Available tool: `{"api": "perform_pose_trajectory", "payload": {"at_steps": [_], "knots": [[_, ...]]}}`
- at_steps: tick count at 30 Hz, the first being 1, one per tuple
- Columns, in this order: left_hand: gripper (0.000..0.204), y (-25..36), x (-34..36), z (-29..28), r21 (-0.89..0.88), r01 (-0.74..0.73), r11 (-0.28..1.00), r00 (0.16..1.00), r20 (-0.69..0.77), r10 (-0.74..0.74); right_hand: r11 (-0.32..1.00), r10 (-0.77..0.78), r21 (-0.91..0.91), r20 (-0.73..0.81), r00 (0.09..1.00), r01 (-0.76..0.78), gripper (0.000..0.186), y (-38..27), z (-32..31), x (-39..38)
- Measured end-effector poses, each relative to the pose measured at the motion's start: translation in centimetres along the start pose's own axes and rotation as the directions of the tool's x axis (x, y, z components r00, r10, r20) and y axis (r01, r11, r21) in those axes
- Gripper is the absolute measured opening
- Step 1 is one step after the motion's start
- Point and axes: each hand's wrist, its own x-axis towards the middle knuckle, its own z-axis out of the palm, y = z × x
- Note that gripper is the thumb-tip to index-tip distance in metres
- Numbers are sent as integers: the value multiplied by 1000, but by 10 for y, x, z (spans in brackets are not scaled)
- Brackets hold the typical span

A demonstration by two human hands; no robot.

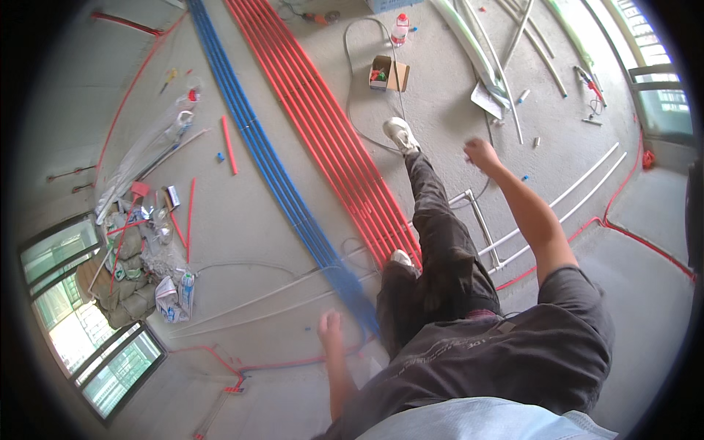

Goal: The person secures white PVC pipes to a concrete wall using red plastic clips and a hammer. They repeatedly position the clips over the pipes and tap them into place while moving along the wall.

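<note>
My left hand hangs at my left side, smeared by motion, and its fingers cannot be made out clearly. The blue pipes run along the floor just to its right. Out ahead on the other side, my right hand swings above bare concrete with its fingers curled in and nothing visible in them. Neither hand touches anything. One white shoe is forward, beyond the row of red pipes; the other is back by the pipes' near end.
A small open box and a bottle with a red cap stand ahead. White pipes lie at right, with a grey cable looping over the floor. Bags and scraps are heaped at left beside windows.
</note>
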Motion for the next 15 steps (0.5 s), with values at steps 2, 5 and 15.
{"api": "perform_pose_trajectory", "payload": {"at_steps": [2,5,15], "knots": [[19,-47,50,4,230,-38,973,997,-60,53,995,-91,40,-40,995,92,37,-15,42,135],[26,-49,57,60,208,226,952,974,-35,-224,958,-217,-204,-66,974,200,41,-15,134,349],[30,187,109,271,177,784,595,577,148,-803,773,-87,-613,154,984,164,90,-58,288,672]]}}
